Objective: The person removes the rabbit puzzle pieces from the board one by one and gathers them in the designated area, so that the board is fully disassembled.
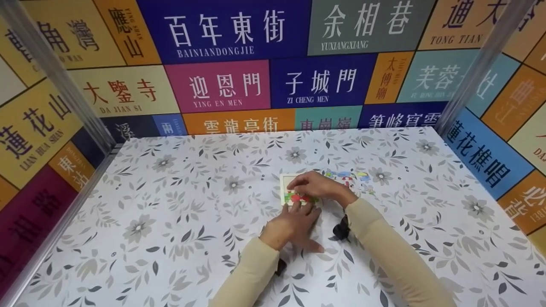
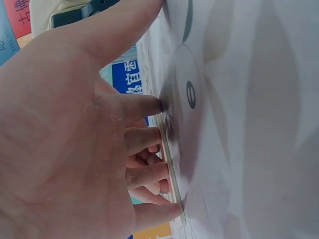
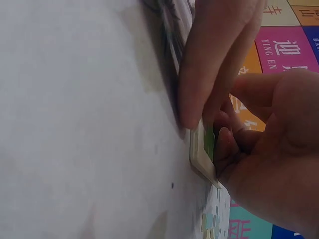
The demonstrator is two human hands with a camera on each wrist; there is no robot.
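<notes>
A small cream-framed picture puzzle board [image 1: 282, 192] lies on the table, with red and green picture pieces along its near part. At its near edge, the left hand [image 1: 294, 226] rests its fingertips against the frame, the fingers fairly straight and the thumb spread apart. From the right, the right hand [image 1: 320, 185] reaches over the board and covers much of it. Its fingers are bent loosely, and its thumb touches the board [image 3: 199, 154] near a corner in the right wrist view. No piece shows between the right fingers.
Several colourful loose puzzle pieces [image 1: 347, 179] lie right of the board, partly behind the right hand. A white floral cloth [image 1: 183, 192] covers the table. Panels with large printed characters [image 1: 222, 30] stand behind and at both sides. Each wrist wears a black device [image 1: 341, 229].
</notes>
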